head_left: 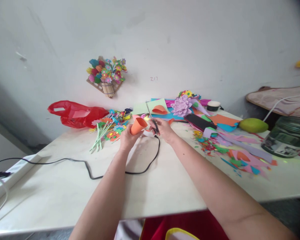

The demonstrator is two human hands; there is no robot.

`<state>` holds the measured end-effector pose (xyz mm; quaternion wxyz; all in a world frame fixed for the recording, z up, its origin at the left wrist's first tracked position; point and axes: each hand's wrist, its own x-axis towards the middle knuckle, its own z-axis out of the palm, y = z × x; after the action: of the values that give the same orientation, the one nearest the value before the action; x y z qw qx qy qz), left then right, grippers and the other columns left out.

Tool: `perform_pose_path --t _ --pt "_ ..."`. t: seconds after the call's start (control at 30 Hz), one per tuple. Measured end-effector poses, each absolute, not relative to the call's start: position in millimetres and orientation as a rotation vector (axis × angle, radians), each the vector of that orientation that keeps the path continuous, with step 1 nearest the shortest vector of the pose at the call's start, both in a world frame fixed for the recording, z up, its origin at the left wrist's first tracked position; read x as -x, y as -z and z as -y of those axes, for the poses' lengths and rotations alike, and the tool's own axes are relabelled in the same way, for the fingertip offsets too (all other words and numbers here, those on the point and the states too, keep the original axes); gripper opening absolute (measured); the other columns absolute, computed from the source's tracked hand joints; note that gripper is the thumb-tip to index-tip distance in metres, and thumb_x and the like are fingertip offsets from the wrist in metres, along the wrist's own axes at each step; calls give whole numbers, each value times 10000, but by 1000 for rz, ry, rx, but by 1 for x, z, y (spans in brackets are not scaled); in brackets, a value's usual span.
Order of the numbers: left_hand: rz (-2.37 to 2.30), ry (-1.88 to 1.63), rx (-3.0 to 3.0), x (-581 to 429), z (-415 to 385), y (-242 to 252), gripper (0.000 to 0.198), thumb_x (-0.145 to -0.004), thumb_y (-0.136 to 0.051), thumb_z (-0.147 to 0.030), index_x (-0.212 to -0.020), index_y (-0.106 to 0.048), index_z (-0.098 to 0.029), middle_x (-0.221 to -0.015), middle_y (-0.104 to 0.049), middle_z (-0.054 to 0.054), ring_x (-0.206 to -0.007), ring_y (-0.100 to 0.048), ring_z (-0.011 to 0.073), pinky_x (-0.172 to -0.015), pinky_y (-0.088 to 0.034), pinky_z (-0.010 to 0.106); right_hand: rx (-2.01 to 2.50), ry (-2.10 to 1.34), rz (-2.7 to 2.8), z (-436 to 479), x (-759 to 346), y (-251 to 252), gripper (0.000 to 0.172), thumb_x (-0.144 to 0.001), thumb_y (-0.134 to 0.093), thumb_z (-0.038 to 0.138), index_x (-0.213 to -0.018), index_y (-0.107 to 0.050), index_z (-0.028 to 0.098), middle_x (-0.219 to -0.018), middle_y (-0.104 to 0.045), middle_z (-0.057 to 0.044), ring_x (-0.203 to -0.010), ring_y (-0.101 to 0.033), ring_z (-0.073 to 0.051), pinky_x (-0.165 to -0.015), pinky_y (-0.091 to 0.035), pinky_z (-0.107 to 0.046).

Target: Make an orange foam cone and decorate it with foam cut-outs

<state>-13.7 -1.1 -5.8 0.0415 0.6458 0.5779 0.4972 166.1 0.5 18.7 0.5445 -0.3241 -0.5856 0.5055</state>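
Note:
My left hand (130, 137) is closed around an orange cone (138, 126) of rolled craft sheet, its open end facing up and right. Just beside it, my right hand (165, 129) grips a pair of scissors (155, 126) by the dark handles, the thin blades pointing up and apart from the cone. A white object (149, 133) with a black cord (155, 161) lies below the hands, mostly hidden. Behind them an orange curled piece (160, 109) rests on a pale green sheet (141, 107).
Foam flowers (113, 135) and pale green sticks (99, 136) lie left, near a red plastic bag (77, 114). To the right are a purple flower (181, 106), a dark phone-like slab (200, 122), coloured scraps (245, 158), a green fruit (253, 125) and a glass jar (287, 138).

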Motion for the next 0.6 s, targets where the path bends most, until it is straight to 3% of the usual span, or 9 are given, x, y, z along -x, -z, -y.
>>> perform_pose_path --t 0.17,0.3,0.43,0.6 --pt "-1491 -1592 -1622 16 -3 6 463 -488 -750 -438 -818 -561 -175 -599 -483 -34 -534 -440 114 -500 -330 244 758 -1222 1303 -1 -169 -21 359 -692 -648 493 -794 -551 162 -633 -613 -4 -418 -493 -56 -317 -239 -158" --pt "-1246 -1647 -1364 20 -3 4 438 -531 -728 -409 -828 -522 -162 -589 -454 -53 -466 -399 73 -447 -357 225 894 -1194 1236 -4 -172 -20 323 -666 -707 357 -872 -556 158 -623 -617 -1 -405 -497 -64 -317 -250 -162" --pt "-1023 -1709 -1248 24 -3 4 394 -524 -726 -345 -794 -501 -166 -656 -497 -38 -530 -468 78 -524 -450 244 1064 -1090 1264 -16 -174 -9 355 -620 -738 184 -930 -568 147 -581 -597 19 -435 -525 -89 -390 -388 -190" --pt "-858 -1720 -1127 24 0 2 387 -544 -716 -338 -816 -496 -173 -728 -572 -6 -608 -550 97 -679 -493 314 1137 -942 1372 -32 -177 8 432 -563 -770 193 -960 -601 163 -612 -613 14 -552 -595 -142 -510 -482 -253"
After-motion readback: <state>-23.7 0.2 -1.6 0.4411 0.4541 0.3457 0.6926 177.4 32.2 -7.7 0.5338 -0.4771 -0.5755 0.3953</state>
